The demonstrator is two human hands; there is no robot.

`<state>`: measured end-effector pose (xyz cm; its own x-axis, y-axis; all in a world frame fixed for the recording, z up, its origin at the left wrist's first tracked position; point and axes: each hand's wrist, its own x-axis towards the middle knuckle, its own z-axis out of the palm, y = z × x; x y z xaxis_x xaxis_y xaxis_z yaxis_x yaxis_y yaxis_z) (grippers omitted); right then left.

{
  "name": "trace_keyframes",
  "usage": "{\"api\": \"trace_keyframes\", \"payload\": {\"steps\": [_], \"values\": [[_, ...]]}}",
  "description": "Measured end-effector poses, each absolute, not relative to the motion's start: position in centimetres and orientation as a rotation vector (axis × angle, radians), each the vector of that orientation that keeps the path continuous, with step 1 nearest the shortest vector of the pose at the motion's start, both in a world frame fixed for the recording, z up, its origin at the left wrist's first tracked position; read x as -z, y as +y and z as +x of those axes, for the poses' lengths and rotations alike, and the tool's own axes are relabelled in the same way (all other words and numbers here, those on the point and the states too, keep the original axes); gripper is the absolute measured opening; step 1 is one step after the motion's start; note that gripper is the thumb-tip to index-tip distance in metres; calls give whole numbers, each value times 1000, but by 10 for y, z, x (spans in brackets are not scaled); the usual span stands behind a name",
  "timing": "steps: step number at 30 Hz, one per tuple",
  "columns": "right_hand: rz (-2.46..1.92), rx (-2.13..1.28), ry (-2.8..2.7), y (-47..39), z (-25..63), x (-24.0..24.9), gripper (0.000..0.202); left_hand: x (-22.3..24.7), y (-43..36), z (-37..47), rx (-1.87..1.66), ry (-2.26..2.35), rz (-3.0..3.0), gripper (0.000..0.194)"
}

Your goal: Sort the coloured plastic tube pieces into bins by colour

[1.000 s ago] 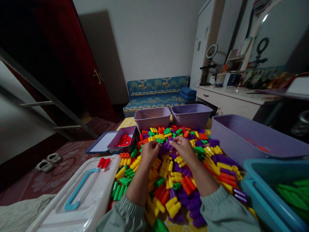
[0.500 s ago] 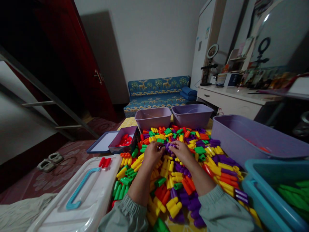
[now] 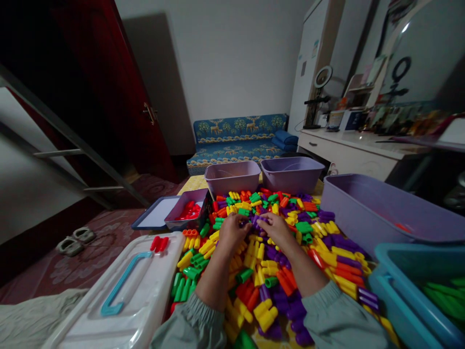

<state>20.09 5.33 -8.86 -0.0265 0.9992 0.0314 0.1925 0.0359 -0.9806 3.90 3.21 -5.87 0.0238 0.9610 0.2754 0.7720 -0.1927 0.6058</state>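
Observation:
A knobbly purple plastic building block [image 3: 258,222] is pinched between the thumb and fingers of my right hand [image 3: 278,229]. Close beside it on the left, my left hand [image 3: 231,232] is closed, thumb and fingertips drawn together. What it grips is mostly hidden; a dark purple patch shows between its fingers. Both hands are low over a wide heap of loose tube-shaped blocks in yellow, green, red, orange and purple. Joined yellow blocks [image 3: 265,314] and orange blocks [image 3: 286,280] lie below my wrists.
Behind the heap stand a pink-purple bin [image 3: 232,180] and a purple bin [image 3: 292,177]. At right are a larger purple bin [image 3: 348,213] and a turquoise bin [image 3: 399,286] with green pieces. Left are a small box [image 3: 187,223] of red pieces and a white lid [image 3: 141,286] with a blue handle.
My hands stay close together around the purple block, with only slight finger movement. The whole view has shifted a little to the right.

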Motion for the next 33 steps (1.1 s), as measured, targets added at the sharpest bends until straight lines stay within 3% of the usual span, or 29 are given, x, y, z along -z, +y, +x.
{"api": "trace_keyframes", "payload": {"steps": [24,33], "values": [[-1326,-1106,-1405,44,203,81,27,61,30,40,-964,1719,1983,17],[-1401,-944,-1510,42,202,85,28,60,26,42,-965,1713,1960,20]]}}
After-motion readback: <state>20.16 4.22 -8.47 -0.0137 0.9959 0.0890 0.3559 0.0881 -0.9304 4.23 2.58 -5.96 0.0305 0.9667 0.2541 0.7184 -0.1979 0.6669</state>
